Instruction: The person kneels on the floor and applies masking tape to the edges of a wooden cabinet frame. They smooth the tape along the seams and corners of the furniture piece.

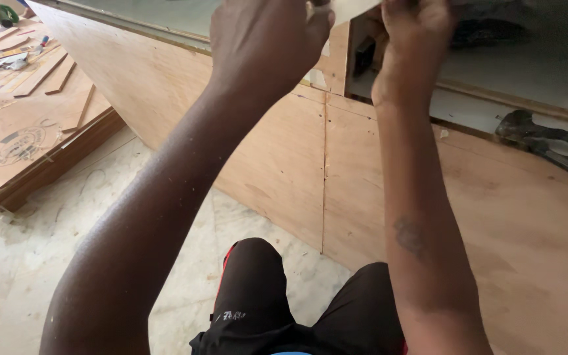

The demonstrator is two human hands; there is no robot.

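In the head view, both arms reach up and forward to the top edge of the picture, where the left hand [264,43] and the right hand [412,39] meet on a pale flat sheet [350,8]. Only a small light strip of that sheet shows, right at the top between the two hands, tilted and cut off by the frame. The left hand is curled with its thumb pressed against the sheet's lower edge, so it holds the sheet in a narrow pinch; the right hand is closed at the sheet's other side, with its fingers out of sight behind the knuckles, and appears to grip it as well. Below the hands stands a long plywood cabinet front [277,151] with a dark upright seam running down it, and just behind the right hand is an open dark recess [363,56] in its upper part. On the pale ledge to the right lies a pair of pliers [540,135] with dark handles, well apart from the hands. To the far left a stack of plywood boards [27,151] rests on the speckled stone floor [41,263], with loose wood strips lying on top. At the bottom the person's knees in black shorts [258,289] are near the cabinet.
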